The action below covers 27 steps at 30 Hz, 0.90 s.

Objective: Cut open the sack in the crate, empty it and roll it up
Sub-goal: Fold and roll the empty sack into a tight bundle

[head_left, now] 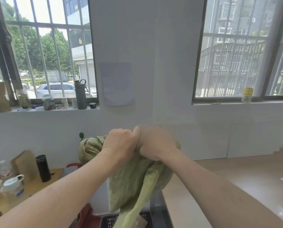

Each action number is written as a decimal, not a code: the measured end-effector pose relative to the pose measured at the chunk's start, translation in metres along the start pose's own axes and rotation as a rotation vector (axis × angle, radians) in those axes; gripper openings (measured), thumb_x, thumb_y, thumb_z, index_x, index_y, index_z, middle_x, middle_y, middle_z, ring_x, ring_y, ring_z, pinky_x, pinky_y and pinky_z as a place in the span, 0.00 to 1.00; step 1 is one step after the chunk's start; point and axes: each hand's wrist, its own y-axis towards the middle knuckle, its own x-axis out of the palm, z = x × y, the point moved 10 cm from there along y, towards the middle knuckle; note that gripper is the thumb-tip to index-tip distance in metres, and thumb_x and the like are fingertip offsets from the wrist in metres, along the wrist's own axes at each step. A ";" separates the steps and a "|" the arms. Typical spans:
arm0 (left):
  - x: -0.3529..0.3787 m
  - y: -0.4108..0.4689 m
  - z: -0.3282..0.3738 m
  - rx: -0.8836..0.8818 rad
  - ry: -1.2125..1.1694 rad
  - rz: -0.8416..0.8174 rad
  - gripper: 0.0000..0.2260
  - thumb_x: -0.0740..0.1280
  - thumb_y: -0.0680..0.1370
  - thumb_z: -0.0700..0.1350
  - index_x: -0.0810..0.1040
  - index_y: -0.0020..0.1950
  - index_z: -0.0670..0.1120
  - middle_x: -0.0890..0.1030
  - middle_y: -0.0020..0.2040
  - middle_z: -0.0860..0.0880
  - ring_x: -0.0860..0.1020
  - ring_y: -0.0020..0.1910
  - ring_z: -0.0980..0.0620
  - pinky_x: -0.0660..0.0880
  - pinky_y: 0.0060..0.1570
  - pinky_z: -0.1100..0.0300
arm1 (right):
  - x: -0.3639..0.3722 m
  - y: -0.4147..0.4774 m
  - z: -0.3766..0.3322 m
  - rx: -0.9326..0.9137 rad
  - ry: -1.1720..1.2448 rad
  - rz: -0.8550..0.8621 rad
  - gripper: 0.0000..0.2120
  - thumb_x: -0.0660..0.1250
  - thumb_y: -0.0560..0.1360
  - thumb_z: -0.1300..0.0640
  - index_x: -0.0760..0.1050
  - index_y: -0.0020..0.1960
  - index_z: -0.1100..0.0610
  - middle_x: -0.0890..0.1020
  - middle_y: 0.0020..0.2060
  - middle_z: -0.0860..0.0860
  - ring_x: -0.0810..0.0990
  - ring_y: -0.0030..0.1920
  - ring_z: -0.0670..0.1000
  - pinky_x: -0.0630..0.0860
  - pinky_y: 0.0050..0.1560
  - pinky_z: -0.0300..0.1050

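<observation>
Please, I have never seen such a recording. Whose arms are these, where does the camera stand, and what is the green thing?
There is no machine here. A person wears one camera on the head. It looks forward and down, so the two bare arms coming in from the bottom edge are that person's own.

The left hand and the right hand are close together. Both grip the bunched top of a green woven sack and hold it up in the air. The sack hangs down over a black crate at the bottom edge.

On the left is a wooden table with a black flask and some cups. On the right is a pale counter. Behind them is a white wall with barred windows.
</observation>
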 end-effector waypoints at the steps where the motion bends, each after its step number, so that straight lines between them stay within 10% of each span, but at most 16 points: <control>1: 0.004 -0.001 -0.004 -0.034 -0.009 -0.063 0.17 0.70 0.72 0.46 0.62 0.50 0.49 0.81 0.38 0.47 0.82 0.38 0.40 0.65 0.33 0.55 | 0.003 0.000 0.000 -0.007 0.000 -0.006 0.07 0.66 0.62 0.54 0.75 0.40 0.52 0.77 0.33 0.49 0.76 0.34 0.57 0.73 0.33 0.46; 9: 0.012 0.006 -0.026 -0.179 -0.235 -0.178 0.12 0.66 0.69 0.50 0.71 0.50 0.51 0.82 0.47 0.47 0.82 0.49 0.40 0.74 0.42 0.53 | -0.003 -0.003 -0.004 -0.145 -0.226 0.300 0.26 0.74 0.58 0.42 0.74 0.51 0.51 0.80 0.38 0.50 0.78 0.42 0.57 0.67 0.46 0.52; 14: 0.030 0.006 -0.045 -0.316 -0.609 -0.309 0.11 0.64 0.64 0.47 0.80 0.44 0.51 0.83 0.42 0.49 0.81 0.43 0.41 0.79 0.44 0.52 | -0.004 -0.015 -0.011 -0.234 -0.328 0.383 0.44 0.80 0.54 0.42 0.71 0.66 0.55 0.78 0.58 0.56 0.77 0.54 0.60 0.68 0.57 0.55; 20: 0.042 0.001 -0.020 -0.297 -1.127 -0.577 0.03 0.69 0.57 0.40 0.76 0.29 0.44 0.76 0.31 0.45 0.74 0.33 0.46 0.73 0.37 0.51 | -0.034 -0.034 -0.024 -0.268 -0.425 0.753 0.09 0.67 0.71 0.66 0.76 0.46 0.54 0.75 0.36 0.52 0.74 0.37 0.58 0.70 0.43 0.53; 27: 0.021 -0.003 -0.012 -0.116 -0.684 -0.340 0.15 0.70 0.65 0.56 0.71 0.45 0.51 0.79 0.36 0.54 0.78 0.37 0.50 0.76 0.36 0.55 | -0.015 -0.008 -0.007 -0.133 -0.370 0.358 0.12 0.74 0.58 0.64 0.74 0.35 0.52 0.76 0.26 0.50 0.75 0.29 0.56 0.64 0.36 0.47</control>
